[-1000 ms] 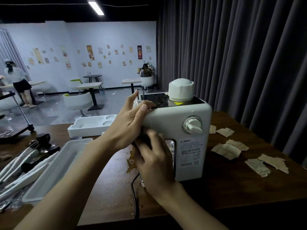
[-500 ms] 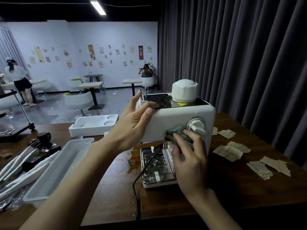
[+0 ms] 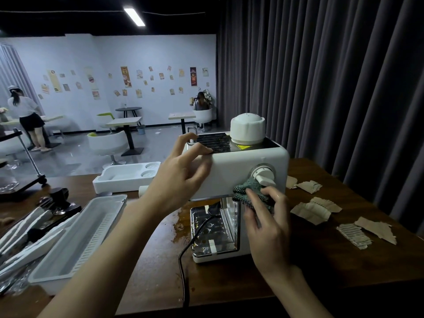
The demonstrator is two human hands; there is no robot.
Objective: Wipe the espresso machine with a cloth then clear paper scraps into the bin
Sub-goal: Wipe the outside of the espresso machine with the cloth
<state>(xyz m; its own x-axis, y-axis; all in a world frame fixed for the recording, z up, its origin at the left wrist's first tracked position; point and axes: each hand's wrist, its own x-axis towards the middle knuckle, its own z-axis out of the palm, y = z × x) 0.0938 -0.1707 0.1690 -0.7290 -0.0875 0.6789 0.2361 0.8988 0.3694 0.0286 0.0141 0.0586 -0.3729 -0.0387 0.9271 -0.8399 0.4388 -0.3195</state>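
A white espresso machine (image 3: 238, 171) stands on the dark wooden table (image 3: 160, 267), with a white round cap on top and a dial on its front. My left hand (image 3: 181, 177) grips the machine's upper left corner, thumb on the black top grille. My right hand (image 3: 266, 223) presses a grey-green cloth (image 3: 249, 191) against the machine's front, just below the dial. Several torn brown paper scraps (image 3: 314, 210) lie on the table to the right of the machine. No bin is in view.
A black power cord (image 3: 185, 253) runs from the machine over the front table edge. A wet brown spill (image 3: 181, 223) lies left of the drip tray. White trays (image 3: 78, 235) and utensils sit at left. A dark curtain hangs close on the right.
My right hand with the cloth has moved up from the machine's lower left side to the front under the dial. The machine now faces me more squarely. My left hand stays on top.
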